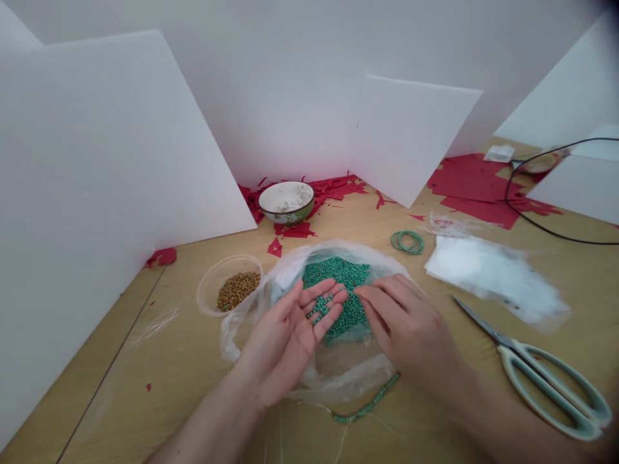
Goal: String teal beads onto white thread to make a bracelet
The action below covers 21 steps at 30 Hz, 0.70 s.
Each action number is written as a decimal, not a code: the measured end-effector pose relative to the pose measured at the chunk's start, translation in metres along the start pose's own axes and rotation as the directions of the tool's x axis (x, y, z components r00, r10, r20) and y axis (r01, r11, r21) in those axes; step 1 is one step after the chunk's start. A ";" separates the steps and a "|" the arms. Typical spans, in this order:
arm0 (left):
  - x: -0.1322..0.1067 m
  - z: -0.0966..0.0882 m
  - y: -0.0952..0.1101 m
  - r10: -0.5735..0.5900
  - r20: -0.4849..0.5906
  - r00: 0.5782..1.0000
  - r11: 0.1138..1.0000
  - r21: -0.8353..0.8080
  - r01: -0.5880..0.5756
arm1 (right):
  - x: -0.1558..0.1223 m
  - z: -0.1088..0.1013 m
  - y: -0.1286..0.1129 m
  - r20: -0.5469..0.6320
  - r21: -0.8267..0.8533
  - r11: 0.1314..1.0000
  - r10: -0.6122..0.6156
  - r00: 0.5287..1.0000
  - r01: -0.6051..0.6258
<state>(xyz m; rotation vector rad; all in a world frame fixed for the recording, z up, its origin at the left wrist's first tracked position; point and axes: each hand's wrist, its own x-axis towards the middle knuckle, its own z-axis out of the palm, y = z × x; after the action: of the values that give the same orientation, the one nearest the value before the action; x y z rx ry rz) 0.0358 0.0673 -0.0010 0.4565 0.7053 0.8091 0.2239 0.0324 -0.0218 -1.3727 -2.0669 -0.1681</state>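
Small round green beads resting in an upturned, uncurled left hand over a translucent white plastic bag, right hand seemingly pinched on a thin pale strand above the bag's right side, apparently mid-stringing, calling for steady aim into a bead.

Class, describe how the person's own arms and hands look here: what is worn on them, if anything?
The left hand and right hand are ungloved, with no rings, watch or bracelet visible. The left forearm and right forearm are bare, with no sleeve showing before the lower picture edge cuts them off.
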 end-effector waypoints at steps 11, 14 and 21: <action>-0.001 0.002 -0.004 -0.015 0.002 1.000 1.000 -0.024 0.015 | 0.000 0.002 0.000 0.029 -0.016 1.000 -0.013 0.999 0.013; -0.001 0.002 -0.006 -0.033 0.030 0.999 0.999 -0.035 0.034 | 0.000 0.006 0.000 0.039 0.029 1.000 -0.014 0.999 0.013; 0.002 0.000 -0.005 -0.034 0.007 0.999 0.998 -0.051 0.035 | -0.001 0.008 0.000 0.010 0.187 0.982 -0.016 1.000 0.014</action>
<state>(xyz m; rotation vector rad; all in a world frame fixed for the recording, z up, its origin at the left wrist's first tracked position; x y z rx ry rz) 0.0393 0.0660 -0.0054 0.3995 0.6838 0.7915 0.2206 0.0345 -0.0283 -1.2469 -2.0461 0.0283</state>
